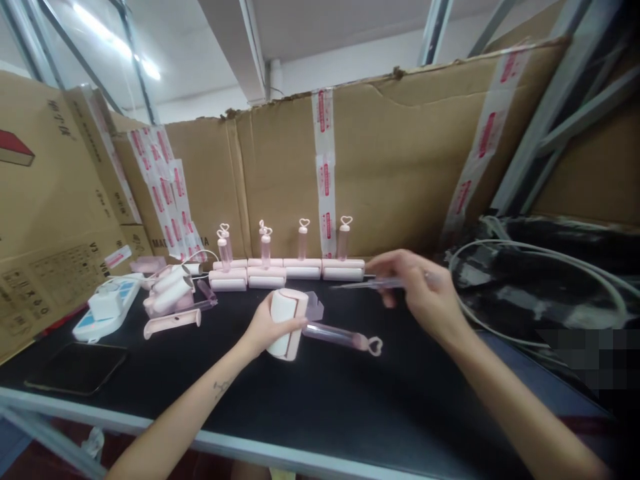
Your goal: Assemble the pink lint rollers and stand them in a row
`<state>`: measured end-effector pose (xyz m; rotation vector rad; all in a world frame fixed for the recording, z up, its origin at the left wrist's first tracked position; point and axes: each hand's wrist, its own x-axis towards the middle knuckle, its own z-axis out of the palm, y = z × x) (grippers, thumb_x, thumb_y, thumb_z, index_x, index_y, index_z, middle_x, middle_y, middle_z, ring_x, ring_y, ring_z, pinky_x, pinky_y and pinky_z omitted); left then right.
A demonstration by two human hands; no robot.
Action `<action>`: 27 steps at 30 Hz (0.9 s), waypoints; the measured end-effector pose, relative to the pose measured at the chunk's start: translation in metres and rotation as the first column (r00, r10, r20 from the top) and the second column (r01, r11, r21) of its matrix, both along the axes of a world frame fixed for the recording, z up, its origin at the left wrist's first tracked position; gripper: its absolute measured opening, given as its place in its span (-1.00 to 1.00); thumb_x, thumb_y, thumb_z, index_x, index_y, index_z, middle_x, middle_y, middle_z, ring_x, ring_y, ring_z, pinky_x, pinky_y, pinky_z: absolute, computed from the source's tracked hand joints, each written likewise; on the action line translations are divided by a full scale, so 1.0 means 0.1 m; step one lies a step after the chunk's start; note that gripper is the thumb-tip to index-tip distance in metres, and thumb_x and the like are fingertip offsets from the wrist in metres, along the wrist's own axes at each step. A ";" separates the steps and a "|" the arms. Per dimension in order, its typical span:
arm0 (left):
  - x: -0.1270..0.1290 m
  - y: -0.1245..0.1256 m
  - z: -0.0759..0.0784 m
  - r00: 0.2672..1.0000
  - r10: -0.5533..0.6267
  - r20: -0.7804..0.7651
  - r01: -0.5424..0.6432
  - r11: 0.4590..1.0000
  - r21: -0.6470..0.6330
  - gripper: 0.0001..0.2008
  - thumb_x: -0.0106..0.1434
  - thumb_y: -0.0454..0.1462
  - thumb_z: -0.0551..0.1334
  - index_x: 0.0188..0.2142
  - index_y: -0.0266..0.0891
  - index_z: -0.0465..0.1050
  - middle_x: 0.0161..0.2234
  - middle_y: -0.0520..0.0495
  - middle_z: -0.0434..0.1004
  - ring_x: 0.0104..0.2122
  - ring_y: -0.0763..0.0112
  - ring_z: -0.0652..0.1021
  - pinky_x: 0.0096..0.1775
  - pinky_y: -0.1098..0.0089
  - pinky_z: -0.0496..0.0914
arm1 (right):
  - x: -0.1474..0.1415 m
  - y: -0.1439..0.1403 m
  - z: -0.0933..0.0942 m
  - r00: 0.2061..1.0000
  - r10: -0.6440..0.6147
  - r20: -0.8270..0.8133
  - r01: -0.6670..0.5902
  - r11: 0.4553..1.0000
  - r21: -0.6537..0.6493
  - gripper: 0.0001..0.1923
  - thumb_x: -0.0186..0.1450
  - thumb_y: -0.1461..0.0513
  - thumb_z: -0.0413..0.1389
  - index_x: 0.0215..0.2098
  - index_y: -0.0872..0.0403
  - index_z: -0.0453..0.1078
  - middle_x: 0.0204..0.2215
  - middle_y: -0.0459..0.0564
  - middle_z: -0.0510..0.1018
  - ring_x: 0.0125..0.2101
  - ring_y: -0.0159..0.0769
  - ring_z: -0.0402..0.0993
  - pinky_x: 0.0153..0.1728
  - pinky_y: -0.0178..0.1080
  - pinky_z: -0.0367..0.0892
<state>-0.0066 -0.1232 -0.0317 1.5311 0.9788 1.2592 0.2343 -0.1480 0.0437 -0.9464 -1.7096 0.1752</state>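
My left hand [266, 327] is closed around a white and pink lint roller [293, 327], lifted above the black tabletop. The roller's clear pinkish handle [335, 335] points right and ends in a heart-shaped loop. Just behind the roller shows a small translucent lilac piece [315, 307]; whether they touch I cannot tell. My right hand [417, 283] grips a thin screwdriver [393, 283] with a clear handle, its shaft pointing left. The tip is over the table, apart from the held roller. Several similar lint rollers [303, 268] stand in a row behind, handles upright.
At left lie loose roller parts [170, 290], a pink curved cover [173, 323], a white power strip [107, 310] with a plug, and a dark phone [77, 368]. Cardboard walls [410, 153] close off the back. Coiled white cable [463, 293] and black plastic bags sit at right.
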 end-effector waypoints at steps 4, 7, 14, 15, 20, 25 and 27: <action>0.02 0.01 -0.04 0.989 0.044 -0.140 -0.030 0.995 0.094 -0.50 -0.15 -0.18 0.42 -0.22 -0.28 0.34 -0.33 -0.05 0.49 -0.33 0.34 0.48 -0.22 0.35 0.36 | -0.36 -0.23 -0.11 0.929 0.306 0.209 -0.333 0.937 0.106 -0.75 0.33 0.18 -0.04 -0.35 0.08 0.43 -0.49 -0.04 0.46 -0.41 -0.36 0.43 -0.34 -0.31 0.35; 0.03 0.01 -0.05 0.988 0.037 -0.151 -0.021 0.994 0.106 -0.49 -0.13 -0.15 0.41 -0.21 -0.28 0.32 -0.28 -0.08 0.49 -0.29 0.33 0.48 -0.18 0.34 0.36 | -0.47 -0.27 -0.17 0.896 0.321 0.306 -0.372 0.920 0.125 -0.81 0.31 0.25 -0.02 -0.33 0.09 0.43 -0.41 0.00 0.44 -0.39 -0.38 0.41 -0.36 -0.35 0.36; 0.03 0.01 -0.05 0.978 0.140 -0.156 -0.119 0.984 0.132 -0.50 -0.14 -0.18 0.42 -0.21 -0.25 0.33 -0.27 -0.07 0.49 -0.25 0.30 0.49 -0.14 0.31 0.34 | -0.41 -0.25 -0.20 0.891 0.238 0.387 -0.328 0.927 0.185 -0.81 0.31 0.27 -0.05 -0.33 0.07 0.40 -0.46 -0.01 0.41 -0.46 -0.39 0.38 -0.45 -0.37 0.33; 0.03 0.01 -0.05 0.978 0.145 -0.147 -0.126 0.983 0.134 -0.50 -0.14 -0.17 0.41 -0.20 -0.24 0.33 -0.27 -0.07 0.49 -0.24 0.30 0.49 -0.14 0.32 0.34 | -0.42 -0.24 -0.21 0.882 0.230 0.410 -0.326 0.928 0.180 -0.83 0.31 0.26 -0.04 -0.31 0.07 0.40 -0.43 -0.01 0.42 -0.44 -0.39 0.39 -0.43 -0.37 0.33; 0.03 0.03 -0.10 0.979 0.163 -0.126 -0.141 0.976 0.165 -0.63 -0.02 -0.20 0.34 -0.23 -0.22 0.30 -0.29 -0.05 0.47 -0.29 0.34 0.49 -0.17 0.35 0.35 | -0.46 -0.13 -0.31 0.799 0.212 0.562 -0.343 0.929 0.137 -0.77 0.32 0.26 -0.05 -0.12 0.05 0.39 -0.34 0.01 0.45 -0.39 -0.41 0.40 -0.37 -0.38 0.33; 0.04 0.04 -0.16 0.969 0.201 -0.140 -0.176 0.969 0.173 -0.66 0.00 -0.20 0.33 -0.25 -0.24 0.30 -0.31 -0.05 0.46 -0.30 0.35 0.48 -0.20 0.36 0.35 | -0.46 -0.04 -0.40 0.786 0.107 0.609 -0.357 0.883 0.305 -0.81 0.31 0.31 -0.05 -0.23 0.10 0.40 -0.39 0.03 0.48 -0.40 -0.37 0.37 -0.37 -0.33 0.31; 0.05 0.03 -0.17 0.966 0.233 -0.113 -0.215 0.964 0.154 -0.64 -0.04 -0.20 0.35 -0.27 -0.25 0.31 -0.33 -0.05 0.46 -0.32 0.36 0.48 -0.20 0.37 0.35 | -0.49 0.00 -0.47 0.798 0.074 0.598 -0.354 0.861 0.365 -0.83 0.30 0.33 -0.06 -0.26 0.12 0.38 -0.41 0.04 0.47 -0.39 -0.36 0.35 -0.36 -0.31 0.31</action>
